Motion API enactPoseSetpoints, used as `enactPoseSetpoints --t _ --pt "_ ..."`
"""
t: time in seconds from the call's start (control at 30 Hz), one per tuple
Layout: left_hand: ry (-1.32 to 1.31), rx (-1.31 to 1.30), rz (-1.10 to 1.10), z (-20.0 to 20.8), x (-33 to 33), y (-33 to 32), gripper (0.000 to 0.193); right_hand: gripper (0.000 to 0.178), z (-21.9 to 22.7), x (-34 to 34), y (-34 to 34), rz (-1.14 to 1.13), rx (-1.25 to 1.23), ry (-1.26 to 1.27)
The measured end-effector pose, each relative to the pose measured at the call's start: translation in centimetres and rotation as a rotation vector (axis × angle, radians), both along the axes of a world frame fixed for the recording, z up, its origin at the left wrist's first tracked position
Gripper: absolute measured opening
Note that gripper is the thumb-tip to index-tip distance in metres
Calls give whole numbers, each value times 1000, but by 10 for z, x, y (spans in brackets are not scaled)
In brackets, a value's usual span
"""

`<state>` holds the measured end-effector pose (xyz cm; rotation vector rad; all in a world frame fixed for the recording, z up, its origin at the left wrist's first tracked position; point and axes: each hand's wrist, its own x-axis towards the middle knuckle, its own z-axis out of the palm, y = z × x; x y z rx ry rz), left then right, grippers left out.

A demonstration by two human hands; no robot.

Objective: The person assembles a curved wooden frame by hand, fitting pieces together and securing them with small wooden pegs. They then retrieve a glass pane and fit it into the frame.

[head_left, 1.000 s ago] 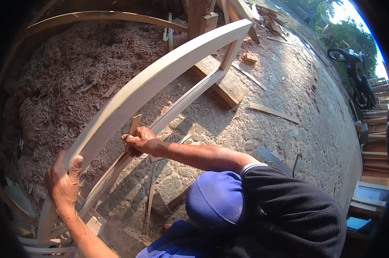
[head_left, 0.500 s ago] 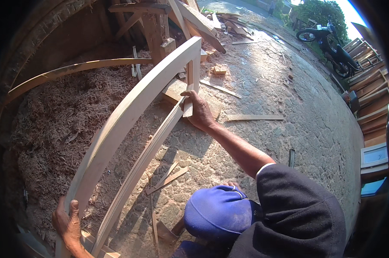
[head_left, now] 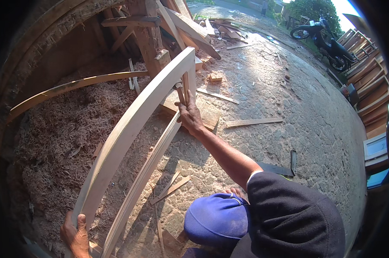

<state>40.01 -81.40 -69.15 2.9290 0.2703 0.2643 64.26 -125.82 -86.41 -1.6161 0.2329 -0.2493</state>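
Observation:
A curved frame of pale wood (head_left: 130, 116) stands slanting before me, its broad outer rail joined to a short end piece at the far corner. Around the near, lower end of that rail my left hand (head_left: 76, 236) is closed, thumb on the near side. My right hand (head_left: 190, 115) is at the far end of the grooved inner rail (head_left: 147, 165), close to the inside corner. Its fingers are closed round a small piece of wood (head_left: 178, 86), whose pale end juts past them; the rest is mostly hidden.
Wood shavings (head_left: 74, 150) heap up at the left beneath a curved wooden strip (head_left: 78, 81). A wood block (head_left: 207, 112) and thin offcuts (head_left: 254, 122) lie on rough ground. Farther off are a scrap pile (head_left: 229, 30), a motorcycle (head_left: 323, 41) and stacked frames (head_left: 368, 86).
The right hand has shifted on the inner rail and its fingers now point up toward the corner. The pale piece it held has turned and shows less. The left hand keeps its grip.

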Motion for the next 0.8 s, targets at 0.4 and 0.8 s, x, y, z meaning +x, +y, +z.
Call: enactPoseSetpoints --t 0.4,0.8 --pt "-4 9 -16 1 -1 -2 89 48 -6 57 15 -300 -54 -185" --pt "3 -26 -46 1 0 1 86 52 -9 58 14 -279 -112 -217"
